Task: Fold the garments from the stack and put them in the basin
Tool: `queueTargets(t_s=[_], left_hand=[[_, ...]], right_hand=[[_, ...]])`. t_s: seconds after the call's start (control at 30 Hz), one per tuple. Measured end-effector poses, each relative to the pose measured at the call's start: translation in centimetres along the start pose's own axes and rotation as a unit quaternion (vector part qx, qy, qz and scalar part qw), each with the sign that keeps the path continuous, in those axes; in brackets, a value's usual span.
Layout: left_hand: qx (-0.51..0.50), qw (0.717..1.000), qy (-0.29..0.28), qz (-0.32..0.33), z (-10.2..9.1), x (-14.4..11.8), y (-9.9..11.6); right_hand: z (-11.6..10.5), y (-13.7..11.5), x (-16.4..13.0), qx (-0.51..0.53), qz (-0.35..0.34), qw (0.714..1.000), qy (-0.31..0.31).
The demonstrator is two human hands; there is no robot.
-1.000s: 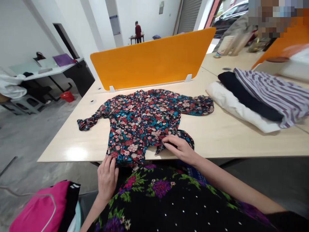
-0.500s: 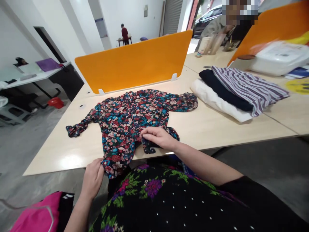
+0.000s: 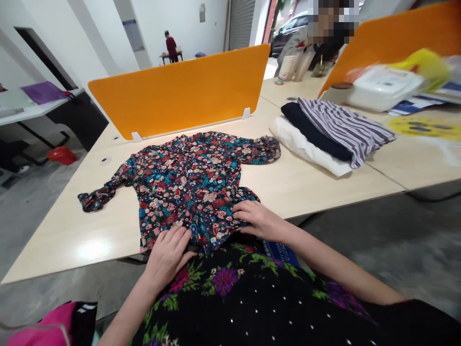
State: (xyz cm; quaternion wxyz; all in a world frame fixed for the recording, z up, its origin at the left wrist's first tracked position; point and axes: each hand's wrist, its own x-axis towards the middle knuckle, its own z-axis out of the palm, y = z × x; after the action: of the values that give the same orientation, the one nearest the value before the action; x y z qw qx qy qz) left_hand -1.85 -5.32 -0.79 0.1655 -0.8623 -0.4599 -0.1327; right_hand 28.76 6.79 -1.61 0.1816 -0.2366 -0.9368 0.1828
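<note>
A dark floral blouse [image 3: 183,182] lies spread on the pale table, collar toward the divider and hem at the near edge. One sleeve stretches out left with a crumpled cuff; the other reaches right. My left hand [image 3: 169,252] rests on the near hem, fingers lying over the cloth and thumb apart. Over the lower right corner of the blouse is my right hand [image 3: 261,220], its fingers spread on the fabric. Part of the hem hangs at the table edge, and the fabric under both palms is hidden.
An orange divider [image 3: 180,91] stands behind the blouse. To the right lie folded clothes: a striped garment [image 3: 345,127], a navy one [image 3: 313,132] and a white one [image 3: 309,146]. Farther off are a white plastic box [image 3: 385,86], bottles [image 3: 288,67] and a person.
The near hem has been laid flatter and opened out. My left hand has moved right and up onto the hem; my right hand has shifted right and down. The view has turned slightly right.
</note>
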Motion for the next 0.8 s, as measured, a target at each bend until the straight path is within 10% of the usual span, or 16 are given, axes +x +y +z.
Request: queueTargets(t_s=[0.37,0.5,0.6,0.8], left_hand=[[-0.114,0.978,-0.173,-0.033,2.5,6.3,0.1],[-0.222,0.943,-0.248,-0.018,1.0,6.7,-2.4],[-0.280,0.937,-0.201,-0.047,0.9,8.1,-5.0],[-0.150,0.977,-0.107,-0.107,6.5,13.7,-8.8]], right_hand=[[-0.3,-2.9,4.0,0.142,-0.055,0.987,0.045],[-1.8,-0.4,3.1,0.143,-0.044,0.980,0.131],[-2.5,3.7,1.6,0.024,0.056,0.975,0.213],[-0.9,8.2,1.7,-0.056,0.024,0.988,0.142]])
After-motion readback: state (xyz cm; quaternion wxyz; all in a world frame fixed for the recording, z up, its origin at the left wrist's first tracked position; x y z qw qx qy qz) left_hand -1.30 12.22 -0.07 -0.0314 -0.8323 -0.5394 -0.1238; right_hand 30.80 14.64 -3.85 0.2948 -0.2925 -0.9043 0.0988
